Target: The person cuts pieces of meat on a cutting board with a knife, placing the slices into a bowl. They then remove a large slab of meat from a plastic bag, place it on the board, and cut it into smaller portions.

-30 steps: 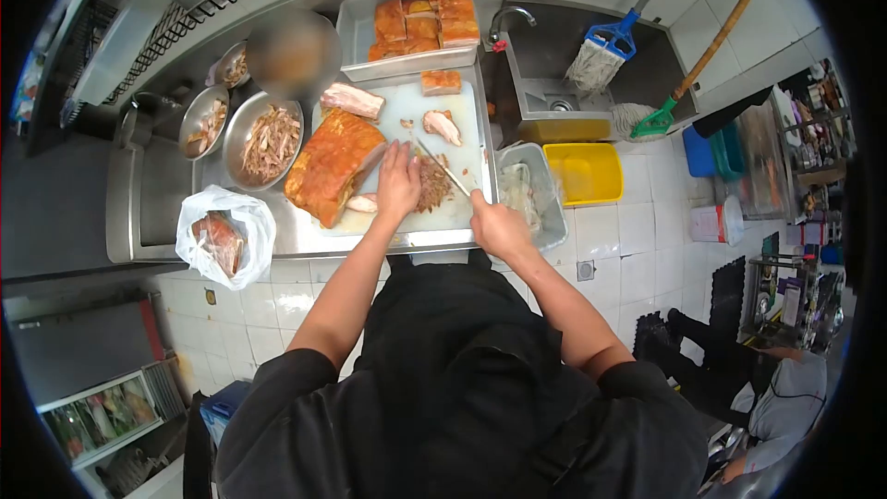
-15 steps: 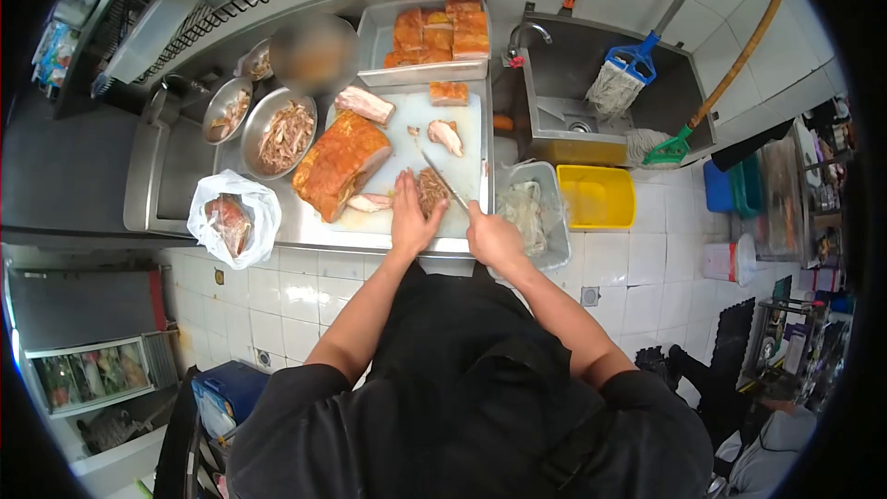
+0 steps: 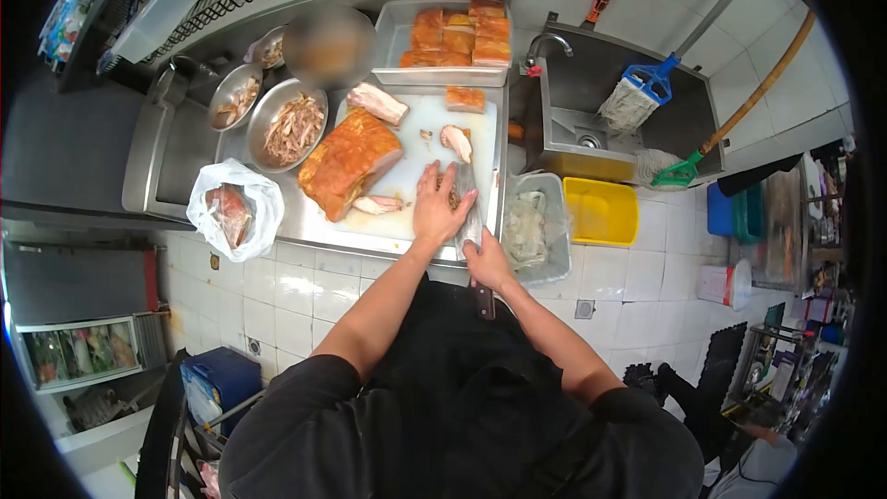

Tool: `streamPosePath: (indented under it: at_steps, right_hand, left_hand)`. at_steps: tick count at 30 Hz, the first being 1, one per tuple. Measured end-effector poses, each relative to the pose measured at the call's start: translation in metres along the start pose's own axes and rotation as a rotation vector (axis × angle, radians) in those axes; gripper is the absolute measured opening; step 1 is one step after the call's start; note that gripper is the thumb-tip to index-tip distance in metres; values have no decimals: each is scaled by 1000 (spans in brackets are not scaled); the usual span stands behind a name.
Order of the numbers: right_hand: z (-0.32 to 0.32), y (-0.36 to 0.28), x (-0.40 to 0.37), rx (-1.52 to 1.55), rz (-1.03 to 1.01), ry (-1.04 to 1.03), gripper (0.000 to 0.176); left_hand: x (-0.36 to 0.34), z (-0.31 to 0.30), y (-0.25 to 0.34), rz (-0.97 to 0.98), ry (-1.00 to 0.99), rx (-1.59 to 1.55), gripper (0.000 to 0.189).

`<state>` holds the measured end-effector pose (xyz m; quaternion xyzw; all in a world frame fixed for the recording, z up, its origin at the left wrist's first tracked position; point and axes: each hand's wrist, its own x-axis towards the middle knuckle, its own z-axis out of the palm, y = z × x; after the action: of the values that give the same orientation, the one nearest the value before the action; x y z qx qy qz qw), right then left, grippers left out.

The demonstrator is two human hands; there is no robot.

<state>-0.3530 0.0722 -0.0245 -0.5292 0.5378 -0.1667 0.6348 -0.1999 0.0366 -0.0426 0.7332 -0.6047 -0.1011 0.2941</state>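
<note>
My left hand lies over a small heap of chopped meat, fingers stretched out, its side against the knife blade. In my right hand is a broad-bladed knife, gripped where the blade meets the dark handle. The blade lies flat beside the meat, partly under my left fingers. All this is on a white cutting board. Left of my hands sits a large roasted pork slab, with a pale meat strip by it. Farther up the board are a meat slice and a crisp-skinned piece.
A metal tray of roast pork blocks stands behind the board. Bowls of shredded meat and a white plastic bag are left. Right are a grey bin, a yellow tub and a sink with mops.
The knife has turned from slanting with its edge on the board to lying flat by the meat. My right hand has shifted from the handle toward the blade; my left hand has moved against it.
</note>
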Motion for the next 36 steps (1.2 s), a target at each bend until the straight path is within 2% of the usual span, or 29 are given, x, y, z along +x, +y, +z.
streamPosePath:
  at_steps: [1, 2, 4, 8, 11, 12, 13, 15, 17, 19, 21, 23, 24, 25, 26, 27, 29, 30, 31, 32, 34, 36]
  right_hand:
    - [6, -3, 2, -39, 1, -10, 25]
    - [9, -1, 8, -41, -25, -87, 32]
    - [16, 0, 13, -47, -43, -131, 33]
    - [27, -19, 2, -16, -43, -166, 30]
    - [37, -49, 5, -76, -18, -140, 30]
    - [47, -58, 12, -84, -175, -118, 30]
    - [58, -69, 20, -91, -331, -93, 29]
    - [87, -128, 37, -289, -299, -115, 31]
    - [126, -163, 65, -255, -416, -123, 32]
    - [152, -182, 86, -293, -377, -158, 25]
    - [154, -189, 86, -294, -371, -123, 24]
    - [144, -183, 71, -292, -343, -70, 24]
    - [130, -177, 60, -300, -360, 28, 24]
    - [116, -169, 49, -307, -379, 125, 24]
    - [102, -160, 36, -363, -302, 210, 23]
    - [88, -149, 22, -417, -223, 287, 23]
    - [69, -103, 7, -475, -248, 533, 22]
    - [59, -83, 1, -474, -235, 545, 22]
    - [49, -69, -5, -609, -165, 525, 22]
    - [41, -56, -8, -742, -99, 499, 22]
    - [40, -49, -20, -750, -80, 492, 21]
    - [42, -45, -27, -753, -72, 481, 21]
  left_hand:
    - [-2, 3, 0, -6, 1, 2, 68]
    - [-1, 5, 1, -53, 40, -82, 62]
    - [2, 8, 3, -159, 135, -216, 46]
    - [2, 12, -14, -144, 171, -323, 40]
    - [17, -21, -12, -122, 264, -418, 39]
    - [26, -37, -17, -124, 255, -425, 39]
    - [41, -59, -29, -89, 335, -403, 38]
    - [75, -102, -67, -46, 435, -354, 36]
    - [110, -147, -103, -76, 517, -379, 36]
    - [146, -169, -177, -113, 487, -391, 41]
    - [171, -177, -265, -166, 233, 74, 50]
    - [160, -175, -281, -197, 341, 652, 57]
    - [158, -179, -285, -174, 319, 629, 57]
    - [159, -188, -288, -50, 354, 638, 51]
    - [164, -197, -290, 74, 396, 645, 46]
    - [170, -205, -294, 94, 382, 629, 46]
    - [174, -216, -300, 80, 164, 302, 35]
    - [174, -214, -299, 86, 204, 257, 31]
    - [171, -218, -278, 93, 198, 248, 31]
    - [165, -219, -253, 191, 280, 278, 28]
    - [150, -221, -194, 410, 385, 261, 19]
    - [118, -201, -165, 408, -32, -147, 15]
